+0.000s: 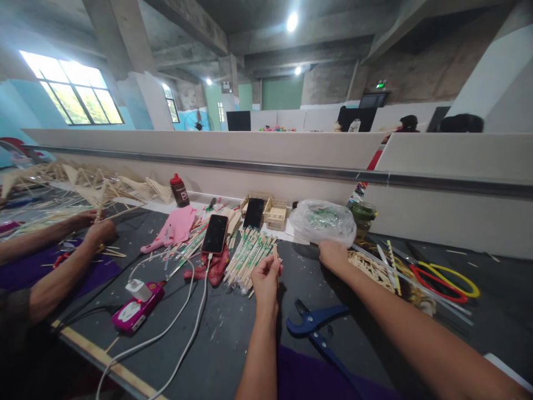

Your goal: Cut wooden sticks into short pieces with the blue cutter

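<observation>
My left hand (266, 278) is closed round a few thin wooden sticks (275, 250) that point upward. Just left of it lies a pile of wrapped chopsticks (250, 255) in green-printed sleeves. My right hand (333, 256) reaches to the near edge of a clear plastic bag (322, 221) with green-and-white scraps inside; its fingers are mostly hidden, so what they touch or hold is unclear. Below the hands a blue cutter (310, 322) rests on the dark table (225, 344). Short cut sticks (370, 269) are heaped beside my right forearm.
A phone (215, 233) with a white cable and a pink power strip (137, 308) sit to the left. Another person's hands (100, 228) hold a stick structure at far left. Red and yellow-handled scissors (445, 280) lie right; a jar (362, 216) stands behind.
</observation>
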{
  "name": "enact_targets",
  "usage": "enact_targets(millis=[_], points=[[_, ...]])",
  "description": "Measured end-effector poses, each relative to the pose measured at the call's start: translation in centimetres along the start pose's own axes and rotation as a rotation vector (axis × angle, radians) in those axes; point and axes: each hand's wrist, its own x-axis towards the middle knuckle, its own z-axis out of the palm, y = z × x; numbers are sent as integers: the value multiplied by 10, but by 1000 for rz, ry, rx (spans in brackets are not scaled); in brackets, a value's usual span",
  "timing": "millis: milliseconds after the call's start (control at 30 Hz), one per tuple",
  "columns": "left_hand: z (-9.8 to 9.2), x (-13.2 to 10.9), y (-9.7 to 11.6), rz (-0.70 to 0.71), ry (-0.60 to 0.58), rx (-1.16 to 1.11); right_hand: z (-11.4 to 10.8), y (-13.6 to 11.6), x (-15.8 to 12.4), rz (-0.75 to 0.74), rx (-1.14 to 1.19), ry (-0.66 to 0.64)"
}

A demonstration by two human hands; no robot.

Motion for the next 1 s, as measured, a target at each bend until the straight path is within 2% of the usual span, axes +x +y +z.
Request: enact_targets(millis=[167,267,333,400,500,600,700,767,900,1000], points=[[-4,0,1,-4,13,14,-13,0,-20,46,70,20],[-5,0,1,-6,6,21,-30,18,-36,38,132,21],[-5,-1,1,-12,-1,22,-47,35,-40,35,248,69],[-4,-1,0,-14,-3,27,-69,51,-33,35,432,184],[-5,0,-3,11,5,62,-98,61,-6,97,659,377],[-10,2,-6,56,4,121,-114,55,25,177,845,409],[-16,5,-9,83,-5,172,-117,53,39,216,902,421],[-19,7,-11,101,-6,201,-115,55,33,231,937,463],[-23,10,-14,134,-15,260,-105,49,-8,208,1003,518],[-24,12,-17,144,-9,288,-82,22,-56,135,1048,472]])
